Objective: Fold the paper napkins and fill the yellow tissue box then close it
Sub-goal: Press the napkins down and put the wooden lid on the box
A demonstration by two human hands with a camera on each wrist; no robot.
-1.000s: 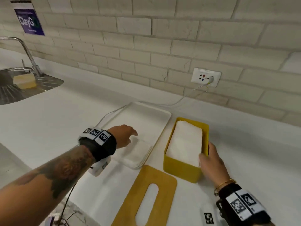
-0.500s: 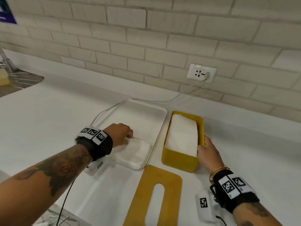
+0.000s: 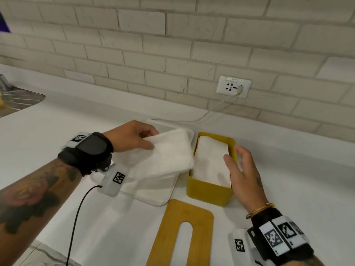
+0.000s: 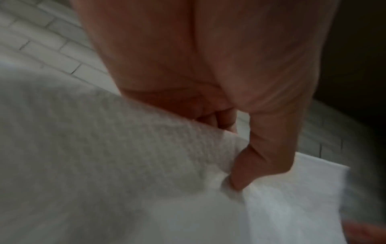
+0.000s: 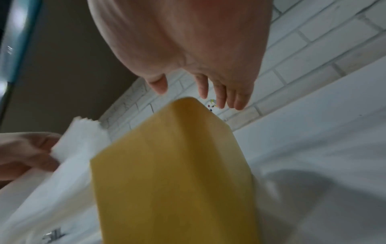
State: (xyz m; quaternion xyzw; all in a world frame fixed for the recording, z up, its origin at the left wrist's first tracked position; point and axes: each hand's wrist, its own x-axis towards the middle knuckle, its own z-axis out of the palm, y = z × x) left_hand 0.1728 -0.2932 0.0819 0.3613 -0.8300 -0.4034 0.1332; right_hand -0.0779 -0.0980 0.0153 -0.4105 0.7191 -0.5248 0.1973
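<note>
My left hand (image 3: pixel 132 136) pinches a napkin (image 3: pixel 165 152) above the tray (image 3: pixel 153 194), just left of the yellow box (image 3: pixel 209 192), whose long axis runs toward the wall, while my right hand (image 3: pixel 243 170) hovers open, empty, at its right rim.

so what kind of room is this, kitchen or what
Most likely a kitchen counter: a metal sink is set into the white worktop at far left, with a pale brick-tile backsplash behind it and a wall socket just above the counter.
</note>
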